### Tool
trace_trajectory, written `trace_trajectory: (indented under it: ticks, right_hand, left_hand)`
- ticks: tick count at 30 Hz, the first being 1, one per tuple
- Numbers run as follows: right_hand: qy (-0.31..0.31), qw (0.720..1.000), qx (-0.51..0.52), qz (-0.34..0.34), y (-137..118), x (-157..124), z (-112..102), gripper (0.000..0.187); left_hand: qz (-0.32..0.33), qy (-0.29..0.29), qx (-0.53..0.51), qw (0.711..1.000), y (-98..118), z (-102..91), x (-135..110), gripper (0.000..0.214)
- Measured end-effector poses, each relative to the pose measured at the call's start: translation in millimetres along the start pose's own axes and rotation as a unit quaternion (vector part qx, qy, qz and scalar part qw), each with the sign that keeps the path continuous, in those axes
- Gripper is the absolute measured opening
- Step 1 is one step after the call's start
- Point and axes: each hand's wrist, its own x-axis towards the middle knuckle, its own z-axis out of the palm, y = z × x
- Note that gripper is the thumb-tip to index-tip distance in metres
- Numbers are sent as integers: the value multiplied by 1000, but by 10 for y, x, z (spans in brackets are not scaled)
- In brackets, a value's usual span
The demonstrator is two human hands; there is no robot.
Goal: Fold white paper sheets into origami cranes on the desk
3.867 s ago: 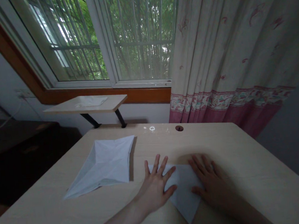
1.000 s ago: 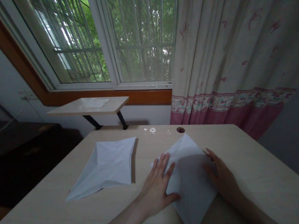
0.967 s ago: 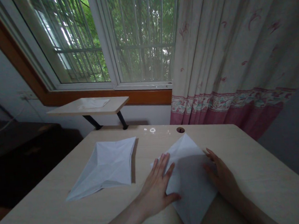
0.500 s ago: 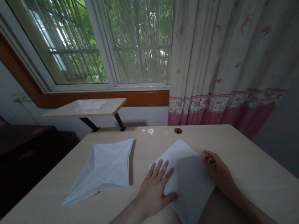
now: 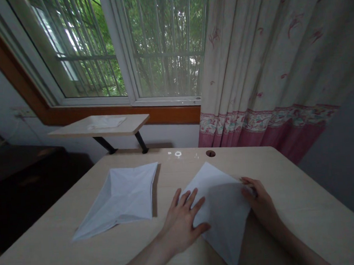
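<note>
A white sheet of paper [image 5: 221, 210] lies on the table in front of me, turned so one corner points away and one towards me. My left hand [image 5: 184, 221] rests on its left side, fingers spread and thumb apart. At the paper's right corner my right hand [image 5: 258, 199] has its fingers curled, pinching the edge between thumb and fingers. The fingers hide that corner. Left of my hands lies another white paper [image 5: 129, 195], creased and folded, with a long point stretching towards the near left.
The light wood table [image 5: 293, 205] has a round cable hole [image 5: 210, 153] at its back edge. A small raised shelf [image 5: 130, 126] at the back left carries a crumpled white sheet [image 5: 107, 122]. Behind are a barred window [image 5: 164, 43] and a floral curtain [image 5: 261, 81].
The paper under my hands has turned slightly: its far corner moved left and its near corner right. My left hand's fingers have shifted a little. The creased paper lies still.
</note>
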Motion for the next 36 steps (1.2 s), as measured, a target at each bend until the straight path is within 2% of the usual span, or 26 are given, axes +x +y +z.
trace_trajectory:
  ticks: [5,9,14,17,19,25,30,36]
  right_hand:
    - [26,999,1,-25,-32,-3,-9,37]
    - [33,999,24,-7,-97,-42,-9,39]
    - [33,992,118,17,-149,-97,-2,53]
    - [10,978,202,45,-181,-127,2,67]
    - [-10,972,230,52,-216,-144,-7,69]
    - [-43,987,154,-28,-341,-179,-103,43]
    - [-89,985,139,-58,-365,-205,-126,44]
    - [-137,983,98,-71,-265,-271,-112,45]
  left_hand:
    - [17,20,1,1000,10,-31,-9,63]
    - [30,32,6,999,21,-40,-18,67]
    - [27,21,6,999,37,-62,-13,70]
    - [21,10,4,1000,38,-62,-12,74]
    - [21,6,-2,1000,32,-52,-15,76]
    - [11,-20,-29,999,23,-33,-8,84]
    - [13,-33,-36,999,30,-57,6,86]
    - [18,-40,-27,999,38,-86,10,88]
